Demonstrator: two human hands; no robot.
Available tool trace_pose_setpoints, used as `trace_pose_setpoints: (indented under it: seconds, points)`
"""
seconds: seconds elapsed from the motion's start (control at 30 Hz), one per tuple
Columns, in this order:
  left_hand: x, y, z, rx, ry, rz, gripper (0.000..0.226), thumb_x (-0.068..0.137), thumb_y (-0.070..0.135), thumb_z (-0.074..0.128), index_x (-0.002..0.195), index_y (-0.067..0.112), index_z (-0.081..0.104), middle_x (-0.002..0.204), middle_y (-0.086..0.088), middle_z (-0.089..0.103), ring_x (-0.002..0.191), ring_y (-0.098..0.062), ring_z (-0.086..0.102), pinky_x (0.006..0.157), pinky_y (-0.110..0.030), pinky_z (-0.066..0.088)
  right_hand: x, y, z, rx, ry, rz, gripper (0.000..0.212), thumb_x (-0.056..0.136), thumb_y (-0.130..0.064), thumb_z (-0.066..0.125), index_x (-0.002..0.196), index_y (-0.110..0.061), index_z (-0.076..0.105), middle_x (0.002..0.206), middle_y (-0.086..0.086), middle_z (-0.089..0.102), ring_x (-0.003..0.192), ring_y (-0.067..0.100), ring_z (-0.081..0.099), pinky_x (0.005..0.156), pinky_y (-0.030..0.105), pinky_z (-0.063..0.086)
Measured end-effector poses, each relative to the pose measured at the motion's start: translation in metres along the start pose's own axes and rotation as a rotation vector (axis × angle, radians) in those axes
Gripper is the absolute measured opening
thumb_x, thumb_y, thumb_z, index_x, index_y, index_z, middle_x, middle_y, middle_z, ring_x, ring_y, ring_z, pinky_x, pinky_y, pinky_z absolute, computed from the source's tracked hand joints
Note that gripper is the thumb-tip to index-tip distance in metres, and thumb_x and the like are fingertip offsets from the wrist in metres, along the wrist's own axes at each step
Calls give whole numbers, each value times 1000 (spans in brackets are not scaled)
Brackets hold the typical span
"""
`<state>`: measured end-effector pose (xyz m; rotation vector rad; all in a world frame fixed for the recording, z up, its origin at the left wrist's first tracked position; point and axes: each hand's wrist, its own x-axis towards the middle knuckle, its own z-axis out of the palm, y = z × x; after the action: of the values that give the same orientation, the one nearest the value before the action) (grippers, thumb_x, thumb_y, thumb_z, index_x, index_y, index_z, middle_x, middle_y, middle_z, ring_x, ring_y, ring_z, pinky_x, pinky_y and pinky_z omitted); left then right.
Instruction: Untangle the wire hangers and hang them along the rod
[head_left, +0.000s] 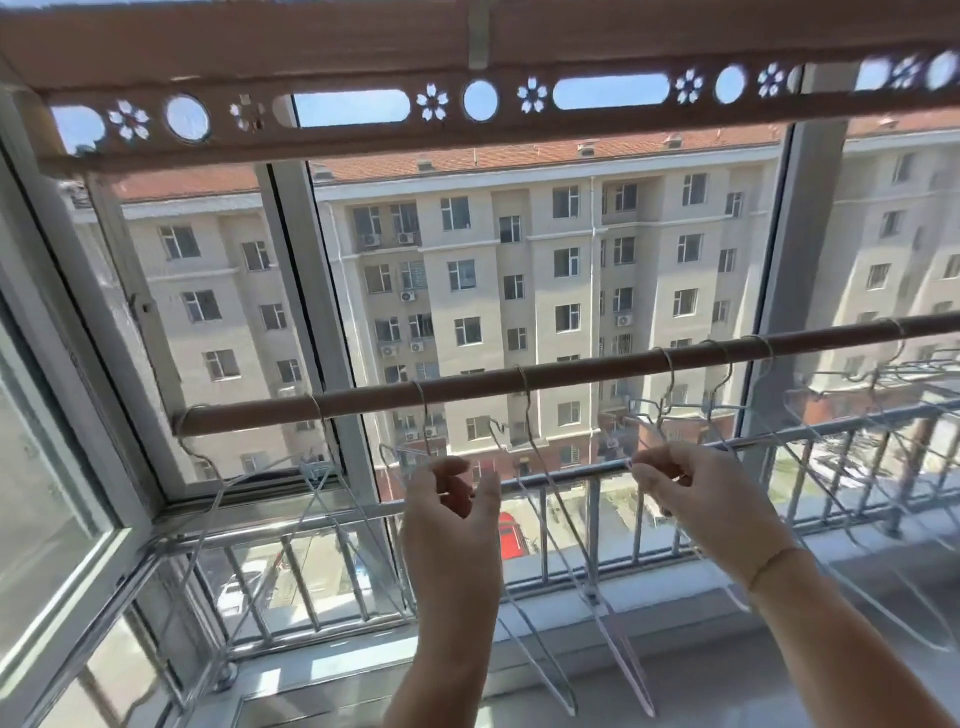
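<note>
Hands (452, 499) (675, 483) at wire hangers (566, 519) under rod (519, 382)

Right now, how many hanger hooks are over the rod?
8 hooks: four spread along the left half, three bunched above the right hand, one far right. The blur there may hide more.

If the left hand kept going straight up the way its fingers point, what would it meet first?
Probably the wire hanger that the left hand is already pinching, then the brown rod directly above. Depth is unclear, so it might pass in front of the rod.
</note>
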<state>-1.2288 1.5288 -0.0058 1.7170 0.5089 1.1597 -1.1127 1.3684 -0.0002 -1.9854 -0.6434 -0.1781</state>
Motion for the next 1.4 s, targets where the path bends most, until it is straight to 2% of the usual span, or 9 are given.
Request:
trace_pose_setpoints:
  seconds: [0.17,0.3,0.43,0.53,0.7,0.83,1.0,1.13,1.4]
  points:
    - [-17,33,45,-106,-215,-6,7,82,29,67,88,26,65,82,3,68,78,-7,64,70,-17,53,9,21,-49,-57,57,-45,9,84,-20,63,93,-19,67,81,0,68,75,9,61,63,15,44]
    - [-40,45,92,-178,-269,-77,8,81,27,70,89,27,69,82,3,72,79,-6,67,74,-22,56,23,47,-81,-123,52,-70,15,84,-22,63,97,-14,67,83,0,67,75,5,59,69,17,48]
    - [-58,44,134,-178,-209,-141,15,83,27,68,97,22,70,86,4,73,84,-6,68,75,-19,53,31,68,-95,-173,1,-99,19,84,-23,64,100,-14,65,85,-1,62,74,8,56,66,12,40]
    - [-61,37,158,-71,-160,-157,16,85,31,66,98,23,68,87,6,72,84,-3,67,71,-12,50,40,80,-98,-207,-57,-81,18,83,-18,65,100,-13,62,86,0,63,82,17,60,74,24,46]
    - [-57,23,180,142,-182,-237,11,84,31,67,87,20,65,89,-3,71,86,-18,66,82,-33,52,51,90,-92,-188,-123,-68,30,81,-18,67,108,-9,56,84,1,57,80,20,56,75,27,42]
    - [-52,13,186,233,-190,-282,21,83,32,65,75,13,68,79,-9,72,73,-22,66,76,-38,52,56,92,-82,-185,-192,-41,23,82,-20,65,102,-8,61,74,-4,55,76,18,54,71,24,38]
    - [-50,10,186,210,-155,-336,20,84,27,64,70,14,71,69,-2,71,59,-10,59,72,-31,50,58,96,-69,-148,-223,-5,18,82,-17,61,99,-11,62,79,1,63,76,19,59,69,28,45]
    - [-43,5,177,149,-85,-359,19,84,24,65,72,11,72,64,-2,68,57,-15,58,72,-39,55,63,94,-62,-124,-242,-26,17,83,-11,59,99,-10,63,73,-3,59,69,14,57,62,23,43]
    - [-26,-7,155,128,10,-357,16,84,21,66,77,8,72,64,-2,66,59,-17,59,73,-39,56,67,80,-42,-85,-309,-46,14,82,-10,60,95,-12,65,83,7,67,74,22,64,76,35,54]
